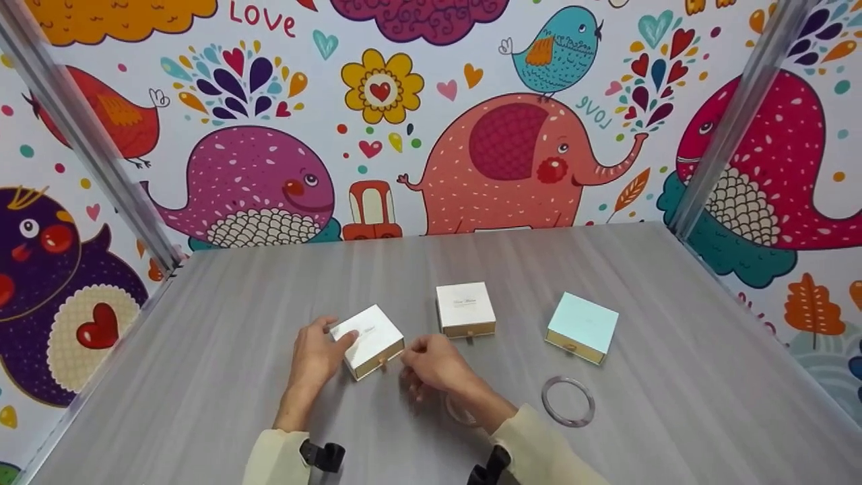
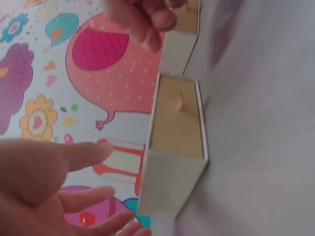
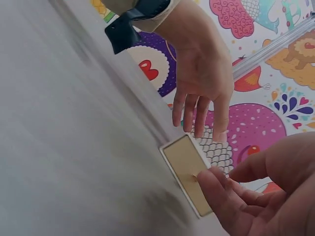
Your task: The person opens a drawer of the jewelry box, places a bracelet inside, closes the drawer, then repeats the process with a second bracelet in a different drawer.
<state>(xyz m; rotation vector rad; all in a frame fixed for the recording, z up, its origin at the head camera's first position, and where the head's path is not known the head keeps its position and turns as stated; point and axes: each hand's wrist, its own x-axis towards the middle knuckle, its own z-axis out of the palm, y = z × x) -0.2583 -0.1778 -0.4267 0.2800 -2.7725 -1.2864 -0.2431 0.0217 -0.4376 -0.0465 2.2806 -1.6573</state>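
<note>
A small white drawer box [image 1: 369, 339] lies on the grey table [image 1: 222, 377]. My left hand [image 1: 323, 347] rests on its left side with straight fingers. The left wrist view shows its tan drawer front [image 2: 177, 128] and small knob [image 2: 178, 102], with nothing touching the knob. My right hand [image 1: 421, 357] hovers just right of the knob [image 1: 382, 366], fingers loosely curled, with a gap between thumb and index. In the right wrist view its index fingertip [image 3: 204, 179] is right by the drawer front [image 3: 187, 169]. It holds nothing.
A second white box [image 1: 465, 308] and a light blue box [image 1: 582, 326] stand to the right. A clear bangle [image 1: 569, 401] lies in front of the blue box; another bangle [image 1: 458, 411] shows partly under my right wrist. Patterned walls enclose the table.
</note>
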